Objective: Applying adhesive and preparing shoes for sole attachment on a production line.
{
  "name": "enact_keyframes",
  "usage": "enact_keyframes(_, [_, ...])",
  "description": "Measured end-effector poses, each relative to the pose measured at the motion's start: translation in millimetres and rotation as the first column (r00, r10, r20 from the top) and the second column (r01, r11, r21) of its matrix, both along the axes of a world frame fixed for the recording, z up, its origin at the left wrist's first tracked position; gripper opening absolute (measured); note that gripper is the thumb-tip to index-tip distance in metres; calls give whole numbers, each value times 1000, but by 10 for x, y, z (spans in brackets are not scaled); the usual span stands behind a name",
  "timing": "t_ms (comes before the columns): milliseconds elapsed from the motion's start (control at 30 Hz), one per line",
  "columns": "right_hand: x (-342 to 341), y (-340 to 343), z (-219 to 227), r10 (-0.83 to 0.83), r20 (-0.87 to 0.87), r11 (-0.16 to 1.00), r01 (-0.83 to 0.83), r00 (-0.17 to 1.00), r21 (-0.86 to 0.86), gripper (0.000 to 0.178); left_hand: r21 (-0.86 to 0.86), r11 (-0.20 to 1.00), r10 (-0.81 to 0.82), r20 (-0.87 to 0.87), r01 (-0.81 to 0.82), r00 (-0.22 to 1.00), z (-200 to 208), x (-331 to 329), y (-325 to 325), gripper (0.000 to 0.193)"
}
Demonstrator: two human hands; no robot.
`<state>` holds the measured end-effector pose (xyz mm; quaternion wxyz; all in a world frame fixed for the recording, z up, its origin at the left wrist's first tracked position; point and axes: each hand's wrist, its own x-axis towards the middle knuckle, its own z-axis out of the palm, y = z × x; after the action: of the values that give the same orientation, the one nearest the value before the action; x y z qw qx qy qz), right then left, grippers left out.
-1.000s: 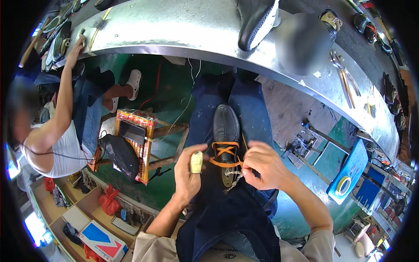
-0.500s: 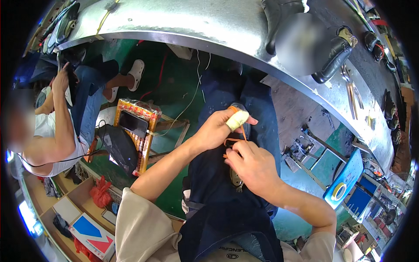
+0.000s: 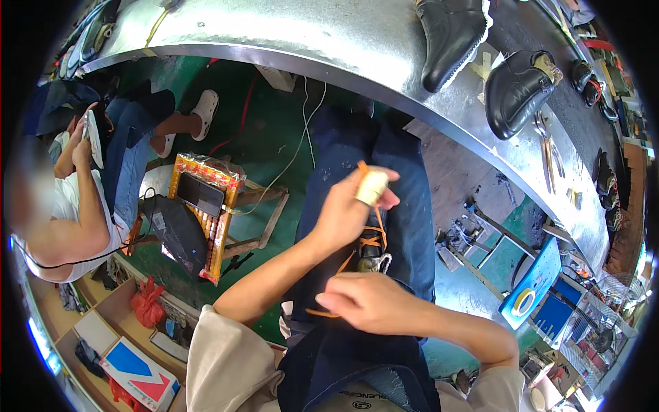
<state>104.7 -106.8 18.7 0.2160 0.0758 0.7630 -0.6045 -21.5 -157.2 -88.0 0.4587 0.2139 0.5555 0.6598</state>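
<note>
- Fingers of the left hand (image 3: 347,209) are closed round a strand of orange lace (image 3: 371,235), the taped fingertip (image 3: 374,185) raised above the lap. A second ago this hand sat low beside the shoe; it has since risen and drawn the lace up taut.
- Fingers of the right hand (image 3: 371,302) are curled shut just below the shoe, and another orange strand (image 3: 321,314) pokes out at their left side. This hand has dropped toward the body over the same second, so the two ends are now being pulled apart. That reads as the lacing being tightened, not threaded.
- Between the two hands lies the dark leather shoe (image 3: 369,253), resting on the person's lap on dark blue trousers (image 3: 412,206), mostly hidden. Earlier its long axis ran away from the body, toe toward the worktop; it seems unchanged now, though the toe cannot be seen.
- Beyond the knees curves the grey metal worktop (image 3: 309,34), carrying two black shoes (image 3: 449,38).
- At left sits another person (image 3: 68,220) by a small wooden stool (image 3: 213,206).
</note>
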Motion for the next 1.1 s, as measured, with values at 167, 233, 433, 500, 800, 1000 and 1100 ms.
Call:
enact_keyframes(167, [444,750,-260,-523,459,569,695,718,-439,31,46,992,78,512,-118,856,399,-283,-465,38])
enact_keyframes(233, [693,995,-460,-453,463,636,640,761,-430,24,-152,973,-132,243,172,961,467,-331,-527,34])
enact_keyframes(433, [436,937,87,131,74,990,-134,989,34,24,-669,650,-675,-291,360,678,630,-275,-561,26])
enact_keyframes(500, [426,939,108,170,-175,984,-157,970,88,26,-686,640,-725,-390,345,568,652,-273,-561,25])
enact_keyframes(800, [458,982,-255,50,-230,976,-97,972,-196,21,-530,561,-618,243,635,748,529,-346,-494,31])
enact_keyframes(1000, [286,893,-639,-402,-360,808,512,842,293,20,-268,758,-605,54,595,795,410,-88,-574,42])
enact_keyframes(1100, [215,834,-847,-350,-317,687,471,882,553,15,-395,872,-467,-847,289,254,578,-132,-507,45])
